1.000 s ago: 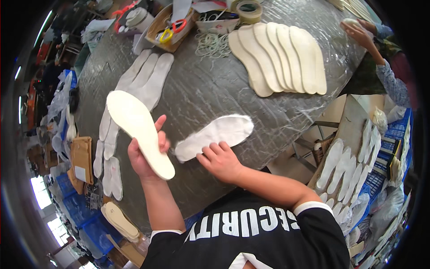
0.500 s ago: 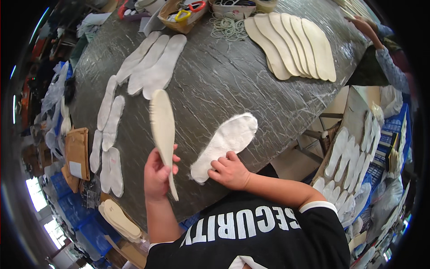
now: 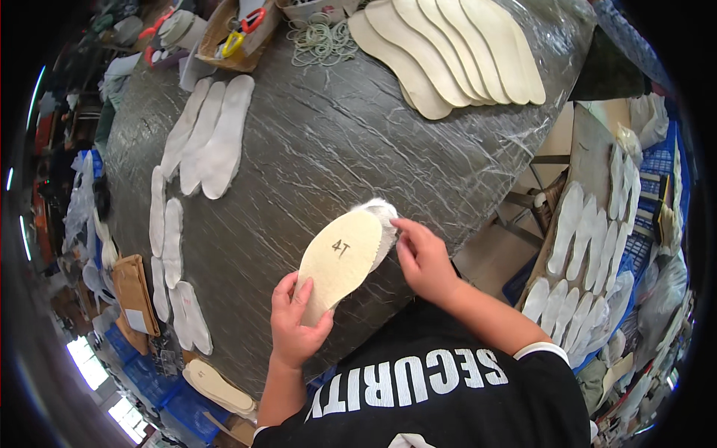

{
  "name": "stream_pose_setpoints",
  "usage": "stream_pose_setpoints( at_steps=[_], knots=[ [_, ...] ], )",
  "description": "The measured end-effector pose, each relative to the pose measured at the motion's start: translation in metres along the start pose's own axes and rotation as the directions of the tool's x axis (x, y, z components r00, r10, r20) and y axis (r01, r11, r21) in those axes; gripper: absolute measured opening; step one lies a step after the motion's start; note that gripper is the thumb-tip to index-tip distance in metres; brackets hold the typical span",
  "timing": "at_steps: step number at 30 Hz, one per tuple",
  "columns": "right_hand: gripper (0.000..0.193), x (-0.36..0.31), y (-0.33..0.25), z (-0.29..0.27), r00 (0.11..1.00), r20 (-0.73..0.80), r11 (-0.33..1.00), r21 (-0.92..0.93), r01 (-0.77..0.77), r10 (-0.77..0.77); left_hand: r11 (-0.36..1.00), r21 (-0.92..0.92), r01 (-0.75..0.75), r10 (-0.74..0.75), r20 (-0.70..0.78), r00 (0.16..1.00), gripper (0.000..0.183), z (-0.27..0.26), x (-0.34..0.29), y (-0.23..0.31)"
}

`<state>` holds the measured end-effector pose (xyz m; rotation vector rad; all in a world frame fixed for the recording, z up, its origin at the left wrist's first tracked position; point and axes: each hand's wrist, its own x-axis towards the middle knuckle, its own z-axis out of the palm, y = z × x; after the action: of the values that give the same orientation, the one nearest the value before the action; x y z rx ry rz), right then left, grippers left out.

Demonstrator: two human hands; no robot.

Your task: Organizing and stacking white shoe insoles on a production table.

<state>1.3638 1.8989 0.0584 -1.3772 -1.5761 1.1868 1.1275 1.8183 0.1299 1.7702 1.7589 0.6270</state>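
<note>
A flat cream insole (image 3: 340, 261) with a dark handwritten mark is in my left hand (image 3: 297, 321), its heel end gripped between thumb and fingers. Behind it lies a white fluffy insole (image 3: 386, 235), mostly covered, with only its toe end and right edge showing. My right hand (image 3: 427, 261) pinches the white insole's edge near the toe with thumb and forefinger. Both pieces are over the near part of the dark, plastic-covered table (image 3: 291, 172). Whether the two pieces touch along their full length is hidden.
Cream insoles (image 3: 448, 52) lie fanned at the far side, beside pale rubber bands (image 3: 323, 41) and a box (image 3: 258, 48) with scissors. White insoles (image 3: 216, 142) line the left. A board (image 3: 594, 142) beyond the table's right edge bears more; a brown envelope (image 3: 134, 295) is far left.
The cream insole has turned from edge-on to face-up and moved right over the white one. My right hand has moved from the white insole's heel up to its toe edge.
</note>
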Motion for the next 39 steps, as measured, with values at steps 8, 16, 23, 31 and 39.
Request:
stream_pose_setpoints(
  at_steps=[8,16,23,31,39],
  knots=[
    [0.035,0.029,0.005,-0.018,0.881,0.327,0.882,0.211,-0.421,0.343,0.997,0.072,0.022,-0.028,0.084,0.996,0.060,0.013,0.008,0.005],
    [0.034,0.036,0.005,-0.024,0.853,0.381,0.820,0.311,-0.481,0.356,0.996,0.087,-0.002,-0.006,0.089,0.996,0.057,0.021,0.015,0.012],
    [0.037,0.034,0.012,-0.022,0.881,0.365,0.849,0.318,-0.423,0.302,0.992,0.121,0.030,-0.046,0.133,0.990,0.057,0.021,0.018,0.015],
    [0.039,0.032,0.016,-0.019,0.895,0.349,0.868,0.309,-0.389,0.277,0.991,0.133,0.006,-0.020,0.101,0.995,0.055,0.022,0.020,0.016],
    [0.038,0.033,0.016,-0.018,0.881,0.353,0.856,0.295,-0.426,0.316,0.985,0.174,0.019,-0.039,0.112,0.993,0.054,0.023,0.023,0.019]
  ],
)
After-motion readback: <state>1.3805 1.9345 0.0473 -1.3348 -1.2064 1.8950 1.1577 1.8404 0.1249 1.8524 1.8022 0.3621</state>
